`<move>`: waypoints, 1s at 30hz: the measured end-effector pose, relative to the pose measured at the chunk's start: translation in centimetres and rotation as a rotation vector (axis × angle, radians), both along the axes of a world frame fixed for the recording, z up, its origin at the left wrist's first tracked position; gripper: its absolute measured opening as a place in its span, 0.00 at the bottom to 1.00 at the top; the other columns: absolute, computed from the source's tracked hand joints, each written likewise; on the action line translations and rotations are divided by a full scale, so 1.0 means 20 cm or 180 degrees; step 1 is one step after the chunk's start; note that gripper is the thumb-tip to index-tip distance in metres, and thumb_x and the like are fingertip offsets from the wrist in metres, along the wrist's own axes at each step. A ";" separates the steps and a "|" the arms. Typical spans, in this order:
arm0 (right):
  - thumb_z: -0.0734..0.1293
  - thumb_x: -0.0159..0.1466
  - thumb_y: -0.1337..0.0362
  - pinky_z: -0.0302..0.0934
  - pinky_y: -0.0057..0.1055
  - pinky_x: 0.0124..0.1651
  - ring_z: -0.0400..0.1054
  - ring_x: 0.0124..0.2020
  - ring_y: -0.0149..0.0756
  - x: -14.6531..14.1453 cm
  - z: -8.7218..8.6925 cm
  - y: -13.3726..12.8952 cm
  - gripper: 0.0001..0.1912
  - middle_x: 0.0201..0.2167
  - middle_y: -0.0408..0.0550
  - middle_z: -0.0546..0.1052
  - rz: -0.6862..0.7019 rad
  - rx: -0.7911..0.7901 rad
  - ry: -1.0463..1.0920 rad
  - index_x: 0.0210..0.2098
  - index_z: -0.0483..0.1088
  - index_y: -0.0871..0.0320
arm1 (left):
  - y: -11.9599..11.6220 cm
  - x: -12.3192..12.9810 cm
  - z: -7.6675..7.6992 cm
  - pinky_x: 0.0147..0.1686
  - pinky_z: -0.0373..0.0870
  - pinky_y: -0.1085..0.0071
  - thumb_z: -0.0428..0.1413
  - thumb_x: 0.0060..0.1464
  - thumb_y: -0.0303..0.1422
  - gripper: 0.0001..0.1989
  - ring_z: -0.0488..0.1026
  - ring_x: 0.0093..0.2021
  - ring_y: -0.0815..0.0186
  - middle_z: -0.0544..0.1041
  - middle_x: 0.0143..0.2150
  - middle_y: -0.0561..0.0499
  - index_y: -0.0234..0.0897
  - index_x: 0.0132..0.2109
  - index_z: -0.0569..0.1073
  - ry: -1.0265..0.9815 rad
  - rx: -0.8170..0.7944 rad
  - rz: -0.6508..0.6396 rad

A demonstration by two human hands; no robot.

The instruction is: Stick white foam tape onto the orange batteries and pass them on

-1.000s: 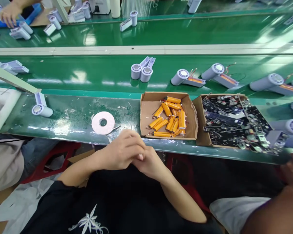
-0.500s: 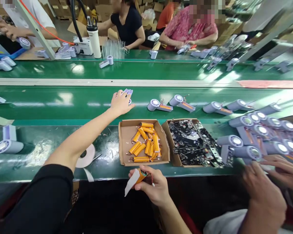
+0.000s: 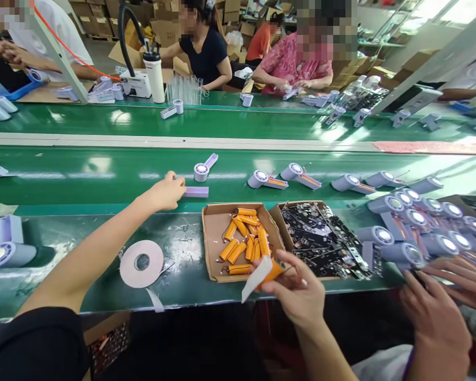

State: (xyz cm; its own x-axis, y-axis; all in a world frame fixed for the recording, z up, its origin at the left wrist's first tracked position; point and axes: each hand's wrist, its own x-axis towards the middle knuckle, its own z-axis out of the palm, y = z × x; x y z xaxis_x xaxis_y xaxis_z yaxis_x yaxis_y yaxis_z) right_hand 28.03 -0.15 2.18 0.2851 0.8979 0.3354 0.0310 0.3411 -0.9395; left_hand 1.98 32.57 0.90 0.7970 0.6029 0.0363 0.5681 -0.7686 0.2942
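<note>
L hand point(image 3: 164, 193): extended over near belt point(image 3: 115, 188). Fingers curled over one end of lavender housing point(image 3: 197, 192); appears to have hold, though contact underneath is n/v. Housing's straight arm projects R of the fingers, lying along belt, nr tabletop point(image 3: 186, 233) side. Second housing point(image 3: 201, 171) stands just beyond, apart.

R hand point(image 3: 301, 291): part-closed, thumb & fingers pinching orange cell point(image 3: 275, 271), tilted, at near R corner of cell carton point(image 3: 208, 256). White tape strip point(image 3: 256, 278) on cell, free end sticking out L. Thin wires at the finger end.

Handling (judged): housing prob. light, rigid plastic, smooth, so may slip; round head gives best purchase, slim arm less so. Cell likely stiff, dense for size, slick wrap; take by mid-body, clear of wires (weak pt.) & tape, prob. sticky, floppy.

Adj. on tabletop: tape roll point(image 3: 131, 270) to L, loose tail over front edge; board box point(image 3: 321, 238) R of carton. Co-worker's hands point(image 3: 436, 312) far R, apart.
</note>
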 end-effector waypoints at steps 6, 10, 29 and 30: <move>0.83 0.56 0.60 0.83 0.39 0.41 0.85 0.38 0.45 -0.11 0.19 0.60 0.25 0.39 0.47 0.87 -0.0192 0.0325 -0.1000 0.51 0.78 0.53 | 0.04 -0.17 -0.08 0.63 0.64 0.54 0.63 0.55 0.37 0.07 0.66 0.53 0.53 0.77 0.49 0.46 0.39 0.36 0.76 -0.0180 -0.0380 0.0058; 0.77 0.60 0.55 0.81 0.40 0.45 0.84 0.36 0.42 -0.24 0.15 1.07 0.20 0.35 0.46 0.86 0.0298 0.0166 -0.1551 0.49 0.76 0.55 | 0.05 -0.12 -0.07 0.64 0.60 0.59 0.61 0.59 0.36 0.06 0.71 0.53 0.56 0.79 0.49 0.48 0.39 0.38 0.78 -0.0243 -0.0633 0.0128; 0.69 0.71 0.59 0.61 0.32 0.35 0.79 0.35 0.46 -0.20 0.04 1.34 0.15 0.37 0.53 0.84 0.1046 -0.0886 -0.5115 0.55 0.75 0.55 | -0.08 0.08 -0.01 0.59 0.68 0.45 0.43 0.74 0.36 0.14 0.63 0.66 0.46 0.74 0.64 0.41 0.41 0.57 0.70 -0.0159 -0.1102 0.1088; 0.69 0.71 0.59 0.60 0.32 0.35 0.78 0.35 0.46 -0.21 0.05 1.34 0.15 0.37 0.53 0.84 0.1123 -0.0907 -0.5181 0.55 0.75 0.55 | -0.09 0.09 -0.01 0.59 0.68 0.45 0.43 0.74 0.37 0.15 0.64 0.65 0.46 0.74 0.64 0.40 0.41 0.58 0.69 -0.0159 -0.1089 0.1122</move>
